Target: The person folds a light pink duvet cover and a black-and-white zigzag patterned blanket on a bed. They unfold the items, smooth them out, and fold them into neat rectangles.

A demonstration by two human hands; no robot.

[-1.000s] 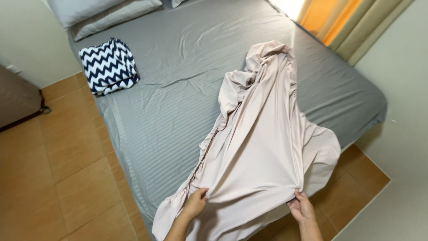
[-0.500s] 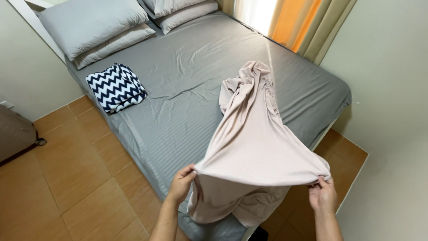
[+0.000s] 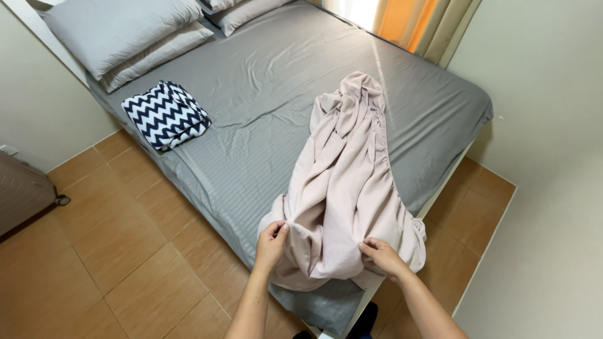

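The crumpled pale pink fabric sheet lies on the grey bed, its long axis running away from the person. Both hands pinch its near edge: left hand and right hand, fingers closed on cloth, equally near.

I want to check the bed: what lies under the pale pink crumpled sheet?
The grey striped bed sheet shows around the pale pink crumpled sheet; anything beneath its folds is hidden.

A grey bed holds a folded zigzag blanket at ten o'clock; grey pillows lie beyond; orange curtains hang at one o'clock.
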